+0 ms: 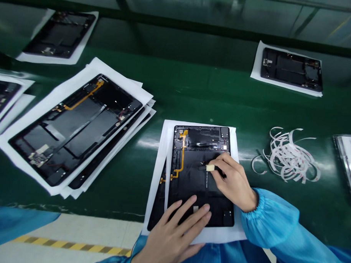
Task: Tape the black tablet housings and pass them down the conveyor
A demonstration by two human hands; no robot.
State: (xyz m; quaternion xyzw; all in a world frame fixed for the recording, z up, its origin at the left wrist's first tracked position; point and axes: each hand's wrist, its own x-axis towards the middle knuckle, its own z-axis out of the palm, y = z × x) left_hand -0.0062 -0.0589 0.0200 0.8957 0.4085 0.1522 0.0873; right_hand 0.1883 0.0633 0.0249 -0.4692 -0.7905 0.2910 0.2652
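Observation:
A black tablet housing [191, 185] lies on white sheets [232, 139] in front of me, with an orange flex cable [182, 153] along its left side. Another dark housing [155, 213] shows partly underneath. My left hand [174, 231] rests on the lower part of the upper housing, fingers stretched and spread. Over the middle of that housing, my right hand [230, 177] pinches a small dark piece with a cream-coloured block [210, 168]. The fingers hide part of this piece, so its exact kind is unclear. Below it, a thin grey strip [206, 180] runs down the housing.
Stacked tablet housings [86, 124] with white sheets stand at the left. Further housings lie at the back left [62, 33] and back right [293, 68]. Curled white strips [292, 154] form a heap to the right, beside a clear plastic tray [345, 164] at the edge.

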